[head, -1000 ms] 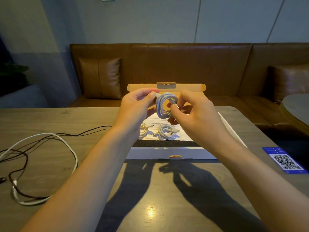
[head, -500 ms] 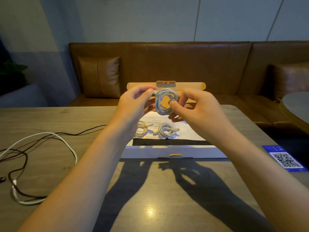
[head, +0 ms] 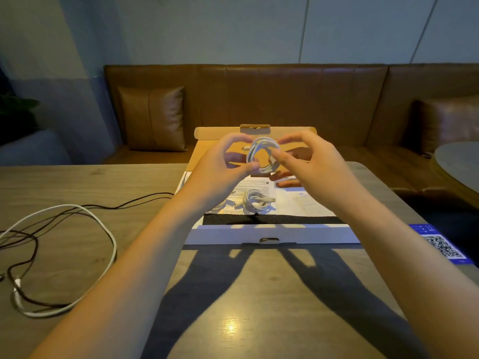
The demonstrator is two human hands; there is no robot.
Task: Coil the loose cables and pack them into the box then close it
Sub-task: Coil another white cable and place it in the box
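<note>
I hold a small white coiled cable (head: 262,154) in the air above the open flat box (head: 272,235). My left hand (head: 223,169) pinches the coil's left side and my right hand (head: 308,164) grips its right side with thumb and fingers. The box's brown lid (head: 255,132) stands up behind my hands. Inside the box, on a printed sheet, lies another white coil (head: 256,200), and a further coil (head: 223,204) shows partly behind my left wrist. On the table at left a loose white cable (head: 103,229) and a loose dark cable (head: 33,244) lie tangled together.
A blue card with a QR code (head: 440,246) lies at the table's right edge. A brown leather bench (head: 285,99) with cushions runs behind the wooden table (head: 246,307). A round table (head: 458,161) stands at far right.
Both hands shifted slightly on the coil and turned it so its ring faces me more. My right fingers spread wider around it. The loose cables have not moved.
</note>
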